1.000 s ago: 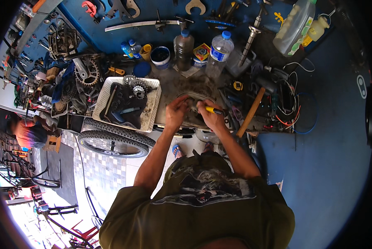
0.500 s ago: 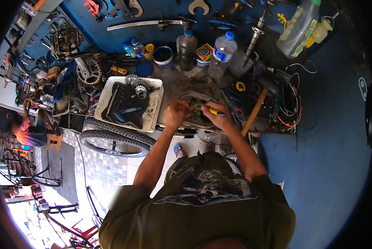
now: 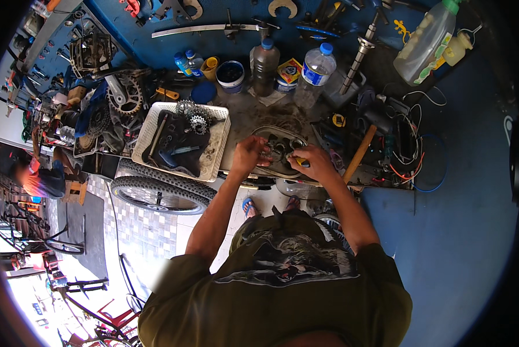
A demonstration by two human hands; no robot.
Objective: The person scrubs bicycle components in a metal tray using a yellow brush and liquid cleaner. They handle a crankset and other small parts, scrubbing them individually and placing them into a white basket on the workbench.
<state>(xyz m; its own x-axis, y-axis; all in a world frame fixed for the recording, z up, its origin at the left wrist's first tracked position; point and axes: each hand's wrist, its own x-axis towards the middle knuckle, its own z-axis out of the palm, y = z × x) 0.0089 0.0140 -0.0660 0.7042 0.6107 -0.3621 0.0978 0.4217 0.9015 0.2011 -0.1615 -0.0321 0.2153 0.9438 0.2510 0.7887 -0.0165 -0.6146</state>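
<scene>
Over a shallow round-cornered tray (image 3: pixel 279 174) on the workbench, both of my hands work close together. My right hand (image 3: pixel 316 163) is closed around a yellow-and-black handled tool (image 3: pixel 302 162); its working end is too small to make out. My left hand (image 3: pixel 250 155) is at the tray's left side with its fingers curled in; what they grip, if anything, is hidden. Small dark round parts (image 3: pixel 278 147) lie in the tray between the hands. Left of it stands a cream perforated basket (image 3: pixel 225 130) holding a sprocket cluster (image 3: pixel 198 124), a dark cloth and a blue-handled tool (image 3: pixel 171 158).
Behind the tray stand bottles (image 3: pixel 315 75), a dark-filled bottle (image 3: pixel 265 66) and a tub (image 3: pixel 230 77). A wooden-handled hammer (image 3: pixel 361 151) and tangled cables (image 3: pixel 412 139) lie to the right. Bicycle tyres (image 3: pixel 161 194) lean below the bench's left part. Another person (image 3: pixel 42 179) sits far left.
My right hand has turned the yellow-and-black tool, so less of its handle shows. My left hand has shifted slightly on the tray's left side. The whole view has moved a little.
</scene>
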